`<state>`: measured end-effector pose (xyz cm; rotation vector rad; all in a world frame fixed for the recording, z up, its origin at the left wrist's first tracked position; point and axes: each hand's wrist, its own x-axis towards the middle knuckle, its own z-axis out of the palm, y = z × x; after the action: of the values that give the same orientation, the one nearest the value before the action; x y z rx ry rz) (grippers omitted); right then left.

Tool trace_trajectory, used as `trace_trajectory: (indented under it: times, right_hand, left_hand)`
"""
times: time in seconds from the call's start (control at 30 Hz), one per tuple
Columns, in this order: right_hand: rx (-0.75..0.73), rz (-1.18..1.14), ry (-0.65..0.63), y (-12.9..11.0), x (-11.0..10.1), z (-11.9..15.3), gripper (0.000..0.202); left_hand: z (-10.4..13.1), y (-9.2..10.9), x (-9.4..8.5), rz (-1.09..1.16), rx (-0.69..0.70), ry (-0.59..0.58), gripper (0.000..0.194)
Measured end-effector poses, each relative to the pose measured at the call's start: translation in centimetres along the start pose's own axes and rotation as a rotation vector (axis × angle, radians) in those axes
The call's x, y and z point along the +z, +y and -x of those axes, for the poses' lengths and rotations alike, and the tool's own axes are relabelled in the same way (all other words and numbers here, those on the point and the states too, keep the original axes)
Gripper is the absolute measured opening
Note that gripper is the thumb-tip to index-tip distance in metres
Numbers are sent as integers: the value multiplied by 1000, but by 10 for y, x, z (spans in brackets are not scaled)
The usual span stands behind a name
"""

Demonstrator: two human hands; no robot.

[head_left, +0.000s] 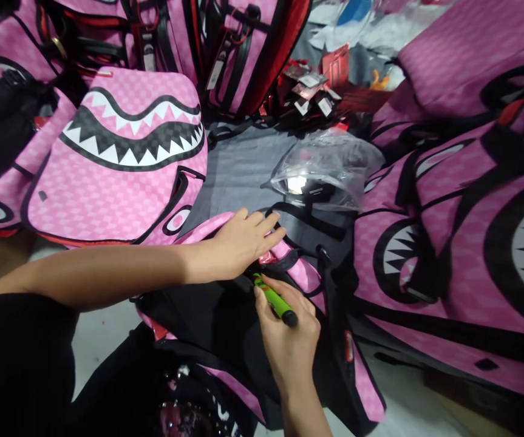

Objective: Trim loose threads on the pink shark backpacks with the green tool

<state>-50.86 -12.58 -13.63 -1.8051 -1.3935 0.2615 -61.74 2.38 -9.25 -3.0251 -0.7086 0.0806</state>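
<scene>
A green marker pen [274,297] with a black end sits between the thumb and fingers of my right hand [291,334]. Its far tip points down at the black part of a pink and black backpack [216,321] lying in front of me. My left hand [243,240] lies flat on that backpack near its pink strap [305,272], fingers stretched out. Just under my left fingers shows a small red piece [268,257], partly hidden. Whether the marker's tip touches the fabric I cannot tell.
To the left lies a pink backpack [107,194] with a shark-mouth print. More pink bags [462,200] are piled at the right. Beyond my hands, a clear plastic bag [330,167] rests on grey cloth [238,158], with a heap of red and white tags [311,91] behind it.
</scene>
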Motion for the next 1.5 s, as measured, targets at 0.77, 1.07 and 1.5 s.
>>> trace_trajectory:
  times: [0.77, 1.07, 1.5]
  right_hand:
    - [-162, -210, -197, -25, -2, 22, 9]
    - [-174, -202, -158, -11, 5, 19, 9]
    - [-193, -169, -148, -8, 11, 17, 13]
  left_hand:
    - [36, -3, -25, -49, -234, -426, 130]
    - [47, -13, -17, -136, -109, -303, 113]
    - [51, -13, -10, -134, -110, -252, 112]
